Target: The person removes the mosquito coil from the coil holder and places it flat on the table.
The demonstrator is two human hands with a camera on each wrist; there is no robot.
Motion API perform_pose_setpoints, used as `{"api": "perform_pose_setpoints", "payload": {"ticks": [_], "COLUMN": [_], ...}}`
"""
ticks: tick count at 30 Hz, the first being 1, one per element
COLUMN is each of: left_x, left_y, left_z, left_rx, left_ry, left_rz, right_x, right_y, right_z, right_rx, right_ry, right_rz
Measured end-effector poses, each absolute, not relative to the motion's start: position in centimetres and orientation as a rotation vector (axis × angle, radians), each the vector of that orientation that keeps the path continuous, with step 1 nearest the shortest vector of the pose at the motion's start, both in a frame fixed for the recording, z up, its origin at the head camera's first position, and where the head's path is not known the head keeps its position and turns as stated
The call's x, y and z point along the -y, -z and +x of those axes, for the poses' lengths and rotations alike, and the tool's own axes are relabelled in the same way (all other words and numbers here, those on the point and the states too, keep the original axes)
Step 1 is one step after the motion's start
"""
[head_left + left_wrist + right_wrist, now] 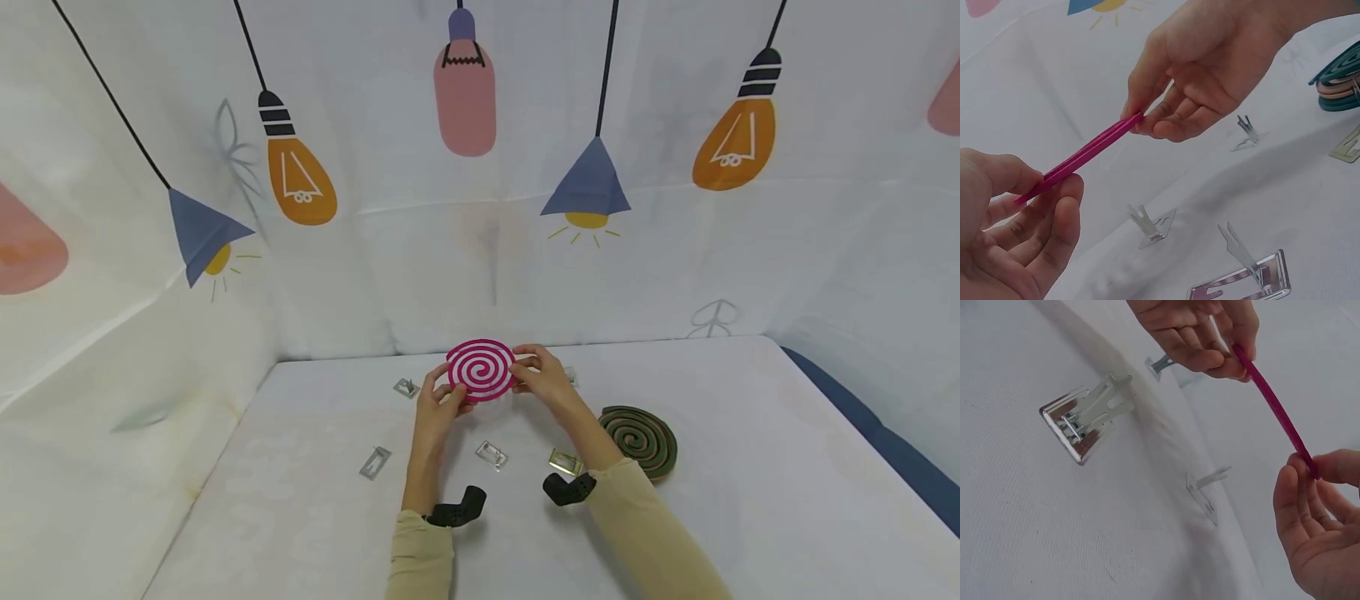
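Observation:
A pink mosquito coil (482,367) is held up above the far side of the table, its flat spiral facing the head camera. My left hand (435,414) pinches its lower left edge between thumb and fingers. On the opposite edge, my right hand (547,382) pinches it too. Both wrist views show the coil (1082,156) nearly edge-on, thin and stretched between the two hands. Below it on the table stands a silver metal coil stand (492,455) with an upright prong.
More stands lie around: silver ones at the left (375,463) and far left (406,387), another partly behind my right hand, and a gold-toned stand (565,462) by my right forearm. A stack of green and tan coils (639,442) lies to the right on the white table (750,467).

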State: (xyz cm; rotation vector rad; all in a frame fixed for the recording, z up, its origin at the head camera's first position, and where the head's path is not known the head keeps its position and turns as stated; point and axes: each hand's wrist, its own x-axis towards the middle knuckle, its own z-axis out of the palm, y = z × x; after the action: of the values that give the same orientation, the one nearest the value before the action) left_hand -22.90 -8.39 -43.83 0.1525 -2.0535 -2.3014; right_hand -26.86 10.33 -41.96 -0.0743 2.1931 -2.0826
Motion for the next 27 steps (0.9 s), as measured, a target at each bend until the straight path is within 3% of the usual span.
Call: {"api": "perform_pose_setpoints", "payload": {"ticks": [13,27], "left_x": [7.5,7.3], "left_y": [43.7,43.6], "left_z": [-23.0,-22.8], "left_rx": [2.221,2.380], "left_ry": [2.193,2.054], "left_rz": [0.153,-0.069], "right_x": [-12.1,-14.0], "right_y": [42.2,42.6], "right_z": [-25.5,-24.4], "right_rx": [-2.248,-2.353], "right_ry": [2.078,1.959], "right_rz": [-0.156,-0.217]}}
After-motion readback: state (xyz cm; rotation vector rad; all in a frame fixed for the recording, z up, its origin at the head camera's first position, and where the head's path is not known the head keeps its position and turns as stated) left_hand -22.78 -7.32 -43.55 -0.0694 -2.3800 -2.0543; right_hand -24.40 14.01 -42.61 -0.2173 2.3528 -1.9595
